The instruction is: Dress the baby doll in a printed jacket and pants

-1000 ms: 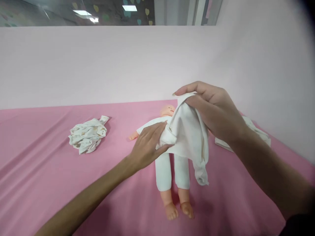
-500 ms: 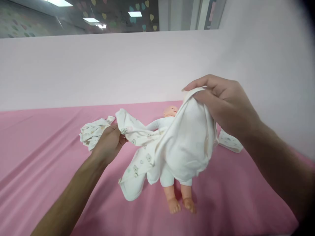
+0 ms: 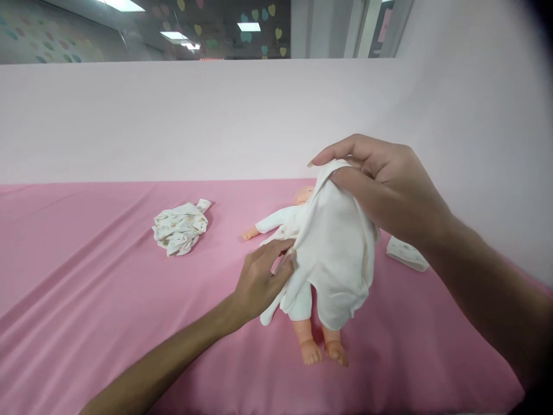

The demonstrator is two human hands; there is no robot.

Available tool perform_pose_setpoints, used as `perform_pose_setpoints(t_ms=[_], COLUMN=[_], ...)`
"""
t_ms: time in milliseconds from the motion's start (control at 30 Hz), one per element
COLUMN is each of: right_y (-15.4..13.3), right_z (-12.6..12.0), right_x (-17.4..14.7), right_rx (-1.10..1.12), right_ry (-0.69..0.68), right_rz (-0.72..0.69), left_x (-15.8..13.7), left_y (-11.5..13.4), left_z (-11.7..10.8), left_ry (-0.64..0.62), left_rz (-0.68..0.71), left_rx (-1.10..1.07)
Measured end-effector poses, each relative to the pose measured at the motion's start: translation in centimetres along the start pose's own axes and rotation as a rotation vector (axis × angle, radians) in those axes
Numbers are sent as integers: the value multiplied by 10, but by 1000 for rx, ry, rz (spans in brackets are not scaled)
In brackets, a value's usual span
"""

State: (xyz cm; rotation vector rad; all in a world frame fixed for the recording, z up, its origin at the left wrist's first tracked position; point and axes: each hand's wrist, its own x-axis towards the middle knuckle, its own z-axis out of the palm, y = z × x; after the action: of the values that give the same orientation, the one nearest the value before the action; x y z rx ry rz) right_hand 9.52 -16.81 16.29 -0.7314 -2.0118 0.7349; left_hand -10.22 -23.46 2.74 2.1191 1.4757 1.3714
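A white baby garment (image 3: 341, 248) hangs above a baby doll (image 3: 302, 334) that lies on its back in white clothing. My right hand (image 3: 380, 178) pinches the garment's upper edge between thumb and fingers and holds it raised. Lower down on the left side of the cloth, my left hand (image 3: 265, 279) is closed on a gathered part of the same garment. The cloth covers most of the doll's torso; its bare feet, one arm and part of its head show around it.
On the pink sheet (image 3: 86, 323), a crumpled printed white cloth (image 3: 179, 227) lies to the left. A folded white piece of cloth (image 3: 406, 253) is at the right, near my forearm. A pale wall (image 3: 173, 121) with a window above stands behind.
My left hand has moved right, from the garment's outstretched sleeve to its gathered side. The sleeve no longer spreads leftward, and the doll's arm is now uncovered. My right hand keeps its hold.
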Motion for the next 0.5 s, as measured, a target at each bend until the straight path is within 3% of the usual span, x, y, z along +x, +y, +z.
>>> perform_pose_setpoints(t_ms=[133,300,400,500], right_y=[-7,-6,-4,1], right_z=[-2,-9,-12,-12], right_x=[-3,-6,-7,-8], right_rx=[-27,-49,-75,-103], right_ry=[-4,65,94,104], right_rz=[27,74,184,239], left_x=[5,10,8,3], left_y=[-6,-1,2,2], left_z=[-5,-49,-76,-89], left_ry=[-87,-231,-213,-150], left_rz=[-106,-211,-301,-407], left_rx=[-28,-154,-211,-282])
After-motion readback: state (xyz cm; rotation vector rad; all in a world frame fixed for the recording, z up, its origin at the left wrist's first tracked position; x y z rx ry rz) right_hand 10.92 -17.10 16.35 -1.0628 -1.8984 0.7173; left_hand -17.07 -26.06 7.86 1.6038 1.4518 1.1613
